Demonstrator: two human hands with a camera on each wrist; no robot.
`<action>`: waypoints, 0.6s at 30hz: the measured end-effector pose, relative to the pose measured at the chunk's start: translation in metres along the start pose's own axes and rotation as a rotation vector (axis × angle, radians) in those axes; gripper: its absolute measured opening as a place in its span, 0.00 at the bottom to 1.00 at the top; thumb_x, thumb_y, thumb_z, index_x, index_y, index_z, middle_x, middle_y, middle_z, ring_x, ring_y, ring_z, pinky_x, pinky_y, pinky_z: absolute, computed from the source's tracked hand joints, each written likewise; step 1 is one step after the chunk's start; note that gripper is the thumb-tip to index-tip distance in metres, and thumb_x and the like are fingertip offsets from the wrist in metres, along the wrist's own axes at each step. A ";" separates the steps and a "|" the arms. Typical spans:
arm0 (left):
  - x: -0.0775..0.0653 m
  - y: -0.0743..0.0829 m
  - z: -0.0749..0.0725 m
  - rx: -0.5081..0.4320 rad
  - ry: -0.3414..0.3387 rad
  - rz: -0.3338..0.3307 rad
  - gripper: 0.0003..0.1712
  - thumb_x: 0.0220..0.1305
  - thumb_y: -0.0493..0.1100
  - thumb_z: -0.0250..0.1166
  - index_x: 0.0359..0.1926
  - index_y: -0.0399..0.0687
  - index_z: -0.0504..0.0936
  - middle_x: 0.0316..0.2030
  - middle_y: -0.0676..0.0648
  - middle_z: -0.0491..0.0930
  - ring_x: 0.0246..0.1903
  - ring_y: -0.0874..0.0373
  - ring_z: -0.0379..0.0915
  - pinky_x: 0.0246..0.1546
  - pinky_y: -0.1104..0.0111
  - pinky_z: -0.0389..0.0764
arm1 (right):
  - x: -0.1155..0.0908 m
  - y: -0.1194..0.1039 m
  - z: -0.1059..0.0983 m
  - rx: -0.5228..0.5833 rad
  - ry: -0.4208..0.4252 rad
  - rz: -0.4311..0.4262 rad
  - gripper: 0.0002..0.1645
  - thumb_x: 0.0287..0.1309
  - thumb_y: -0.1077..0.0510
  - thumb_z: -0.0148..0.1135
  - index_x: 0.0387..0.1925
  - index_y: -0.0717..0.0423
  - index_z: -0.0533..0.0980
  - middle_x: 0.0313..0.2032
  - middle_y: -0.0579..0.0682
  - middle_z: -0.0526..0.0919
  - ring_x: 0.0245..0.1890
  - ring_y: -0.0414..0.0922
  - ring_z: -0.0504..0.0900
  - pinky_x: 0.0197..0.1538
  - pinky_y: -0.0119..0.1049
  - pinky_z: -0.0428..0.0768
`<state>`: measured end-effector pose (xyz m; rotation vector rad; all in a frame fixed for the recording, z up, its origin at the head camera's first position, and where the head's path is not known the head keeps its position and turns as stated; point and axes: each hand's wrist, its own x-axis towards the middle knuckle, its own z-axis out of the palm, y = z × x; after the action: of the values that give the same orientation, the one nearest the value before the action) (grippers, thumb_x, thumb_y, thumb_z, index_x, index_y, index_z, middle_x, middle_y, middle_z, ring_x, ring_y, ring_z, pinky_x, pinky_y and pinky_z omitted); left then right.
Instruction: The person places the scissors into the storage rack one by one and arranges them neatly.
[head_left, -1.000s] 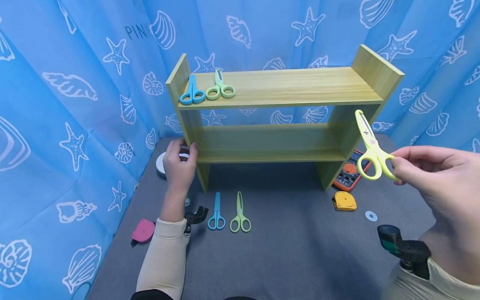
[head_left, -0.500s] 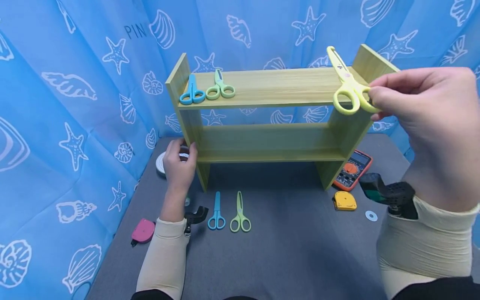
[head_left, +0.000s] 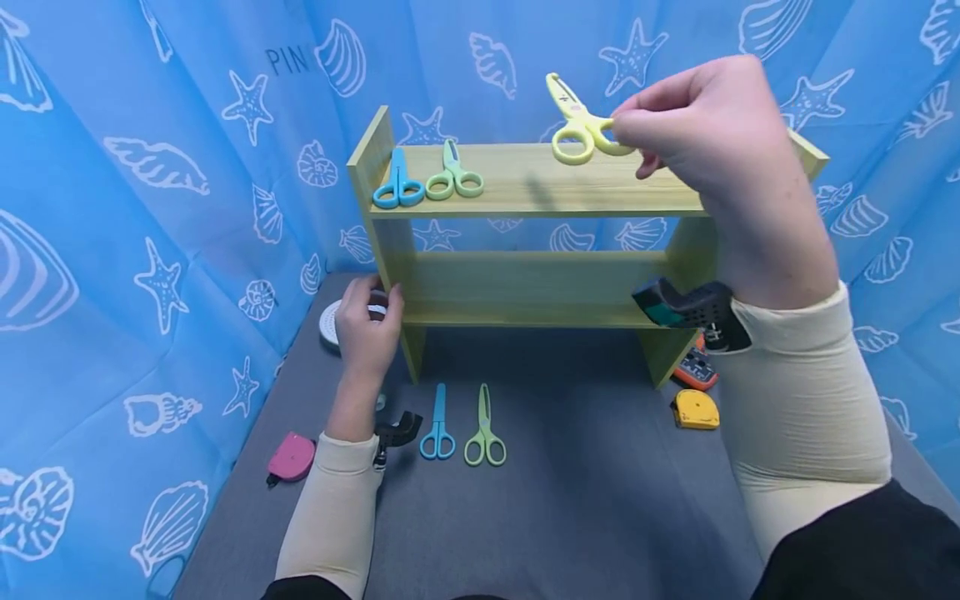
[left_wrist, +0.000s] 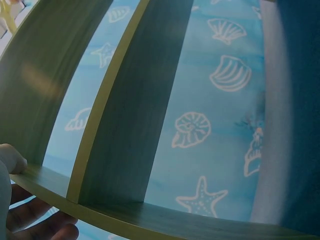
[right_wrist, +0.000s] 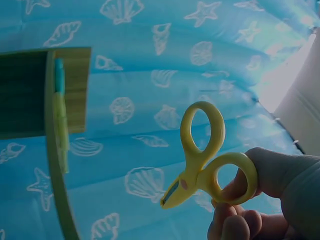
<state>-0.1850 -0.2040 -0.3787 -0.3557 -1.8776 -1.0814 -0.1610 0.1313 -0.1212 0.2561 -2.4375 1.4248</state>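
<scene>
My right hand (head_left: 720,137) pinches yellow scissors (head_left: 578,115) by one handle ring, above the top board of a wooden shelf (head_left: 555,287). In the right wrist view the yellow scissors (right_wrist: 192,176) hang in the air, apart from the shelf. My left hand (head_left: 367,329) grips the shelf's left side panel, thumb on one face and fingers on the other in the left wrist view. Blue scissors (head_left: 398,173) and green scissors (head_left: 451,171) lie side by side at the top board's left end. Another blue pair (head_left: 439,412) and green pair (head_left: 483,417) lie on the table before the shelf.
A pink tape measure (head_left: 291,457) lies at left, and a white round object (head_left: 330,323) is partly behind my left hand. By the shelf's right leg are a yellow tape measure (head_left: 696,410) and a multimeter (head_left: 695,368), half hidden by my arm. A blue curtain (head_left: 187,250) hangs behind.
My right hand has carried the yellow scissors up and leftward, from beside the shelf's right end to over the top board. The left hand keeps its grip on the panel.
</scene>
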 end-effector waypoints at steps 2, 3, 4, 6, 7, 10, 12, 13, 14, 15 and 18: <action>0.000 0.000 0.000 0.000 0.002 0.001 0.10 0.68 0.37 0.66 0.46 0.34 0.82 0.38 0.39 0.81 0.30 0.47 0.81 0.26 0.74 0.78 | 0.011 0.000 0.010 -0.024 -0.026 -0.003 0.13 0.61 0.57 0.67 0.43 0.60 0.88 0.39 0.49 0.83 0.26 0.46 0.74 0.34 0.30 0.81; 0.000 0.000 0.000 0.000 0.002 0.000 0.10 0.68 0.37 0.66 0.46 0.35 0.82 0.38 0.39 0.81 0.30 0.47 0.81 0.26 0.74 0.78 | 0.017 0.000 0.015 -0.032 -0.037 0.001 0.13 0.61 0.57 0.67 0.43 0.61 0.88 0.37 0.49 0.82 0.25 0.46 0.74 0.33 0.30 0.81; 0.000 0.000 0.000 -0.002 0.000 -0.001 0.10 0.68 0.37 0.66 0.46 0.34 0.82 0.38 0.39 0.81 0.30 0.47 0.81 0.26 0.72 0.79 | 0.022 0.001 0.019 -0.038 -0.047 0.015 0.13 0.60 0.57 0.67 0.42 0.60 0.88 0.37 0.49 0.82 0.25 0.45 0.73 0.33 0.31 0.81; 0.000 0.000 0.000 -0.002 -0.005 -0.004 0.10 0.68 0.37 0.66 0.46 0.34 0.82 0.39 0.39 0.81 0.31 0.47 0.81 0.25 0.65 0.82 | 0.031 0.003 0.028 -0.050 -0.067 0.038 0.12 0.59 0.58 0.66 0.41 0.60 0.88 0.35 0.49 0.81 0.24 0.44 0.73 0.30 0.31 0.79; 0.000 0.000 0.000 0.001 -0.010 -0.004 0.11 0.69 0.37 0.66 0.47 0.34 0.82 0.39 0.38 0.81 0.31 0.47 0.81 0.24 0.60 0.82 | 0.035 0.004 0.032 -0.055 -0.079 0.054 0.11 0.59 0.58 0.66 0.39 0.59 0.88 0.34 0.49 0.81 0.23 0.44 0.72 0.29 0.32 0.77; -0.001 0.000 -0.001 0.009 -0.026 -0.010 0.12 0.69 0.38 0.66 0.48 0.33 0.82 0.40 0.38 0.81 0.32 0.47 0.81 0.24 0.53 0.83 | 0.044 0.007 0.043 -0.104 -0.118 0.093 0.10 0.56 0.56 0.66 0.35 0.56 0.89 0.34 0.48 0.82 0.21 0.42 0.70 0.25 0.33 0.70; -0.001 0.000 -0.001 0.017 -0.033 -0.012 0.12 0.70 0.39 0.66 0.48 0.33 0.81 0.40 0.37 0.81 0.32 0.48 0.81 0.25 0.53 0.83 | 0.048 0.009 0.050 -0.144 -0.149 0.108 0.10 0.56 0.56 0.65 0.31 0.54 0.89 0.36 0.47 0.82 0.21 0.41 0.70 0.26 0.33 0.70; -0.001 0.000 -0.001 0.021 -0.037 -0.013 0.13 0.70 0.39 0.66 0.48 0.33 0.81 0.41 0.37 0.81 0.33 0.47 0.81 0.25 0.54 0.84 | 0.049 0.010 0.053 -0.179 -0.159 0.108 0.10 0.55 0.55 0.65 0.26 0.53 0.88 0.33 0.46 0.82 0.20 0.41 0.68 0.25 0.34 0.69; -0.001 0.000 -0.001 0.024 -0.039 -0.014 0.13 0.70 0.39 0.66 0.49 0.33 0.81 0.41 0.37 0.81 0.33 0.48 0.81 0.26 0.56 0.84 | 0.050 0.011 0.056 -0.213 -0.166 0.106 0.11 0.54 0.54 0.64 0.21 0.53 0.86 0.29 0.45 0.81 0.19 0.40 0.68 0.25 0.34 0.68; -0.001 0.001 -0.001 0.024 -0.039 -0.017 0.13 0.70 0.39 0.66 0.48 0.33 0.81 0.41 0.37 0.81 0.33 0.48 0.81 0.26 0.57 0.83 | 0.050 0.012 0.059 -0.240 -0.173 0.103 0.13 0.53 0.54 0.63 0.17 0.53 0.84 0.26 0.43 0.80 0.18 0.40 0.68 0.25 0.34 0.69; -0.001 0.001 -0.001 0.033 -0.046 -0.020 0.13 0.70 0.40 0.66 0.48 0.33 0.81 0.41 0.37 0.81 0.33 0.48 0.81 0.27 0.64 0.82 | 0.051 0.013 0.066 -0.308 -0.185 0.105 0.13 0.49 0.55 0.61 0.13 0.51 0.80 0.17 0.41 0.77 0.15 0.40 0.71 0.24 0.34 0.72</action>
<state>-0.1829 -0.2041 -0.3787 -0.3456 -1.9410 -1.0620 -0.2237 0.0807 -0.1446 0.1986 -2.8142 1.0831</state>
